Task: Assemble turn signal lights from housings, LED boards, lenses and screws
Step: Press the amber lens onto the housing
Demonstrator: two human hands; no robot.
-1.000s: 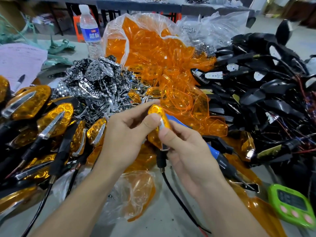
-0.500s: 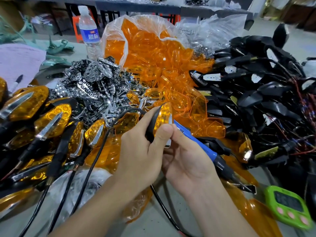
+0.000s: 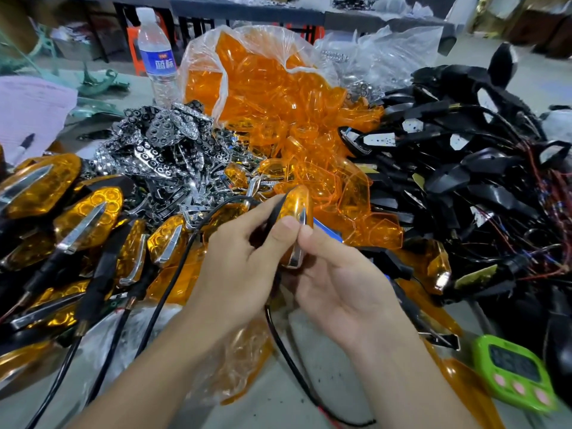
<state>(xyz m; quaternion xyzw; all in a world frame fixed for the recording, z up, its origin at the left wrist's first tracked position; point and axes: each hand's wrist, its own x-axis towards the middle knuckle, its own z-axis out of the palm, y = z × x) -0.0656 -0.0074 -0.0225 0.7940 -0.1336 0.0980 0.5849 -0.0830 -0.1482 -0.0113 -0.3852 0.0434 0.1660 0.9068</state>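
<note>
Bench: grey top point(image 3: 309, 382), crowded with parts; bare patch only nearest the person. Room behind is blurred.
Stock: open bag of orange lenses point(image 3: 263, 97) centre back; chrome reflectors point(image 3: 167, 150) heaped to its left; black housings point(image 3: 464, 181) with wiring piled at right; finished lights point(image 3: 89, 215) lying at left.
Work piece: turn signal light point(image 3: 294, 209) held up over the bench, in front of the spilled lenses, amber lens and chrome strip showing. Its black cable point(image 3: 288, 345) trails down onto the bench.
Left hand point(image 3: 244, 267): thumb and fingers pinch the light's upper body.
Right hand point(image 3: 340, 286): fingers curled under the lower end, thumb tip pressed on the chrome strip; pinching, not spread.
Tool: blue handle point(image 3: 328, 232) just behind the right hand, not held.
Step (judged): pressing or checking the lens fit. No screw visible.
Risk 1: uneven thumb pressure could leave the lens seated crooked, or crack a clip.
Risk 2: a wire trapped under the lens; interior hidden, cannot check.
Risk 3: the cable runs beside the finished lights; a tug could snag and drag them.
</note>
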